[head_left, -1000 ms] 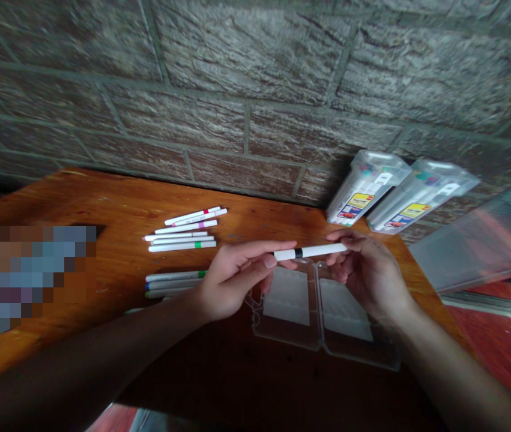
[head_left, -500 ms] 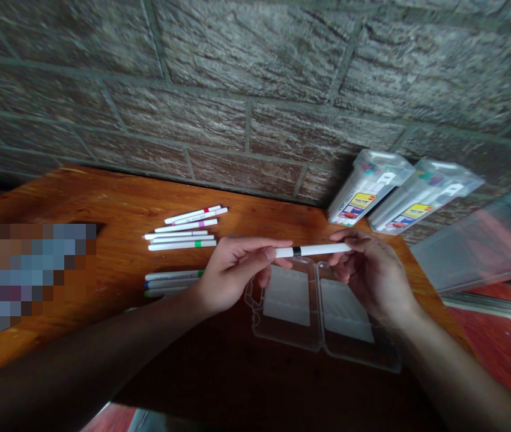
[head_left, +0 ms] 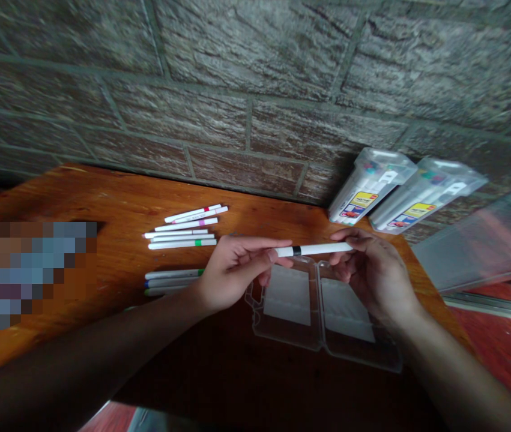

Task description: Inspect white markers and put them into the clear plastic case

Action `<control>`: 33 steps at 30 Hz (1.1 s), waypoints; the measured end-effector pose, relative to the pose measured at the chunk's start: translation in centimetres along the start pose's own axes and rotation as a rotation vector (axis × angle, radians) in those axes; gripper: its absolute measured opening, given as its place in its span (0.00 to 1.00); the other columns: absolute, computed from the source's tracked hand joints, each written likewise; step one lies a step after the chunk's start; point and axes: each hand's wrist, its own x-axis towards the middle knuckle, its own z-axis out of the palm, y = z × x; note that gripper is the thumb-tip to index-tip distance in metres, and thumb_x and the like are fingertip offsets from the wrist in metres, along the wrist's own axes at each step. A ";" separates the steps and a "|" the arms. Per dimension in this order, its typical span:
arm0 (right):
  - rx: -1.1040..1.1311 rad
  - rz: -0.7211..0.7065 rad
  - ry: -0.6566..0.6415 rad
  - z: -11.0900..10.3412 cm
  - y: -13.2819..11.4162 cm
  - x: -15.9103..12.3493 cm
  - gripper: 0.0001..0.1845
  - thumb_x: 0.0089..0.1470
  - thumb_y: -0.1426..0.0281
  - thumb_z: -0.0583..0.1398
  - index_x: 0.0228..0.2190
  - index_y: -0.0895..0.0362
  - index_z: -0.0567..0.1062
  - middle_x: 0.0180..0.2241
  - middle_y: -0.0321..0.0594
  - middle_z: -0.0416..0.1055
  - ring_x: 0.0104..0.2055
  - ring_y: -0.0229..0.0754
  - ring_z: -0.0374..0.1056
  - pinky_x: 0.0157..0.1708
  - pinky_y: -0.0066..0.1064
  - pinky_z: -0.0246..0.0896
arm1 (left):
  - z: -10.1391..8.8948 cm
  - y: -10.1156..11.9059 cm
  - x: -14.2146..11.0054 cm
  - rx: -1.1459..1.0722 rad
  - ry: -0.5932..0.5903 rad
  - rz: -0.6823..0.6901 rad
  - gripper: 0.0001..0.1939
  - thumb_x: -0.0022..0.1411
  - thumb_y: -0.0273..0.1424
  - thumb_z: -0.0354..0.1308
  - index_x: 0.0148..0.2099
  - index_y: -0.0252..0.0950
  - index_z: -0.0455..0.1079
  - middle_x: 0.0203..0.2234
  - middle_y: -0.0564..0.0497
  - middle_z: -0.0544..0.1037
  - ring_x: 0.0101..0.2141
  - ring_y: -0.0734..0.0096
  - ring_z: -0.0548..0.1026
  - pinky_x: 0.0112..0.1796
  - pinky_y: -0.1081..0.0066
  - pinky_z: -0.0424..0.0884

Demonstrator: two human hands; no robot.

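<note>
A white marker pen (head_left: 322, 248) with a black band lies nearly level between my hands. My left hand (head_left: 232, 273) pinches its left end between thumb and fingers. The right end sits in the fingertips of my right hand (head_left: 372, 267). Below them on the table, a clear plastic case (head_left: 320, 345) lies unfolded, with a white sheet in each half; my right hand and wrist hide part of it. Several white markers (head_left: 183, 245) with coloured bands lie left of my left hand, and a second group (head_left: 169, 283) is partly covered by my left wrist.
Two clear marker cases (head_left: 367, 192) with yellow labels lean against the stone wall (head_left: 219, 120) at the back right, with pens inside. The wooden table (head_left: 102, 204) ends at the right above a red floor (head_left: 498, 354). A pixelated patch covers the far left.
Both hands keep hold of the marker, which stays almost in place. The view has shifted very slightly; the loose markers and the cases have not moved on the table.
</note>
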 end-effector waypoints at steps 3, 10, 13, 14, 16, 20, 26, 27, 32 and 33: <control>-0.006 -0.007 -0.002 0.0 0.0 0.0 0.07 0.50 0.70 0.63 0.31 0.58 0.82 0.18 0.39 0.76 0.14 0.35 0.62 0.13 0.25 0.56 | 0.0 -0.2 0.1 -0.045 0.016 -0.018 0.19 0.64 0.40 0.70 0.51 0.33 0.85 0.35 0.38 0.88 0.20 0.73 0.72 0.24 0.71 0.70; -0.002 0.003 -0.002 -0.2 0.1 0.0 0.08 0.51 0.69 0.63 0.31 0.58 0.82 0.19 0.40 0.77 0.14 0.35 0.63 0.14 0.25 0.57 | -0.1 0.1 -0.2 -0.012 -0.028 -0.005 0.18 0.66 0.38 0.68 0.53 0.33 0.84 0.36 0.37 0.88 0.21 0.74 0.73 0.24 0.73 0.69; 0.018 0.017 0.006 -0.2 0.1 0.1 0.08 0.50 0.70 0.63 0.31 0.58 0.82 0.18 0.39 0.76 0.14 0.35 0.63 0.14 0.24 0.57 | 0.1 0.2 -0.5 0.012 -0.075 0.013 0.18 0.68 0.35 0.66 0.57 0.34 0.82 0.40 0.37 0.88 0.21 0.76 0.72 0.24 0.74 0.69; 0.026 0.024 0.007 -0.2 0.1 0.1 0.08 0.50 0.70 0.63 0.31 0.58 0.82 0.18 0.39 0.76 0.14 0.35 0.63 0.14 0.24 0.57 | 0.2 0.2 -0.6 0.021 -0.086 0.025 0.19 0.68 0.34 0.66 0.58 0.34 0.82 0.41 0.36 0.88 0.21 0.77 0.72 0.24 0.74 0.68; 0.040 0.033 0.007 -0.1 0.1 0.1 0.07 0.49 0.70 0.63 0.31 0.58 0.82 0.18 0.39 0.76 0.14 0.35 0.63 0.14 0.23 0.57 | 0.3 0.2 -0.7 0.047 -0.101 0.047 0.19 0.68 0.32 0.66 0.60 0.34 0.80 0.42 0.36 0.88 0.21 0.78 0.71 0.24 0.75 0.68; 0.051 0.035 0.009 0.0 0.0 0.0 0.07 0.49 0.71 0.63 0.31 0.58 0.82 0.18 0.40 0.77 0.14 0.35 0.63 0.14 0.23 0.57 | 0.4 0.2 -0.6 0.071 -0.103 0.067 0.20 0.68 0.30 0.66 0.60 0.33 0.80 0.41 0.36 0.88 0.21 0.78 0.70 0.23 0.76 0.68; 0.039 0.018 -0.005 -0.1 0.1 0.0 0.07 0.49 0.71 0.64 0.31 0.58 0.83 0.18 0.39 0.77 0.14 0.34 0.64 0.13 0.22 0.58 | 0.4 0.0 -0.5 0.049 -0.083 0.067 0.20 0.66 0.30 0.68 0.59 0.31 0.81 0.39 0.36 0.88 0.21 0.79 0.70 0.23 0.77 0.68; 0.037 0.014 -0.009 -0.1 0.2 0.0 0.07 0.49 0.70 0.64 0.31 0.58 0.83 0.18 0.39 0.76 0.13 0.34 0.64 0.13 0.22 0.58 | 0.4 -0.1 -0.5 0.039 -0.081 0.060 0.19 0.66 0.31 0.68 0.58 0.31 0.81 0.39 0.35 0.88 0.21 0.79 0.70 0.23 0.77 0.68; 0.033 0.008 -0.011 -0.3 0.3 0.1 0.07 0.50 0.70 0.65 0.31 0.58 0.84 0.18 0.40 0.77 0.14 0.34 0.64 0.13 0.21 0.59 | 0.1 -0.1 -0.3 0.016 -0.059 0.025 0.18 0.67 0.34 0.68 0.56 0.32 0.83 0.38 0.35 0.88 0.21 0.78 0.71 0.24 0.77 0.68; 0.033 0.008 -0.010 -0.3 0.3 0.1 0.07 0.50 0.70 0.65 0.31 0.58 0.84 0.18 0.40 0.77 0.14 0.34 0.65 0.13 0.21 0.59 | 0.1 0.0 -0.3 0.010 -0.058 0.021 0.17 0.68 0.35 0.68 0.55 0.32 0.83 0.38 0.35 0.88 0.21 0.78 0.72 0.24 0.77 0.68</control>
